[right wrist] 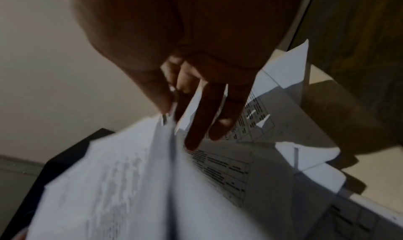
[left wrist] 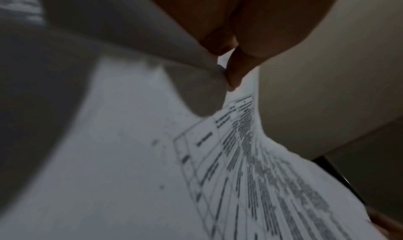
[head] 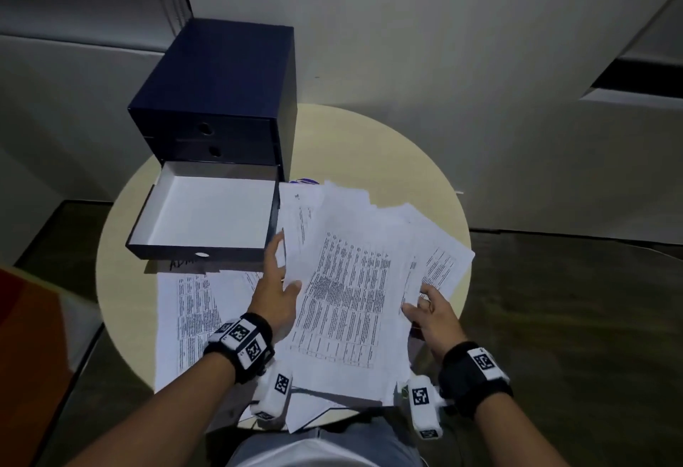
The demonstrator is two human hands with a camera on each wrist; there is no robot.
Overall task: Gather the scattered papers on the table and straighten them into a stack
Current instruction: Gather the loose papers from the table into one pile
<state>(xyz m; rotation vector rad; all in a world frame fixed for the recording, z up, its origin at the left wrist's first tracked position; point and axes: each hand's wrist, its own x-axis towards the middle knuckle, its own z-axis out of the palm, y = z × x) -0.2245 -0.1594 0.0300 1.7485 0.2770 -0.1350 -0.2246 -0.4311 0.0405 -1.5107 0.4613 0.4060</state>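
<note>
Papers point(head: 343, 281) lie fanned and uneven across the middle and right of the round table point(head: 388, 141), their edges out of line. Your left hand point(head: 277, 292) takes the left edge of this bundle, thumb on the top sheet and fingers beneath; the left wrist view confirms a pinch on the paper edge. Your right hand point(head: 430, 309) takes the right edge, thumb on top, and the right wrist view shows its fingers point(right wrist: 202, 116) spread between separate sheets. The bundle looks lifted at the near side. More printed sheets point(head: 192, 318) lie flat on the table at the left, apart from the bundle. Behind them stands a dark blue drawer box point(head: 218, 96) with its lowest drawer point(head: 207, 215) pulled out.
</note>
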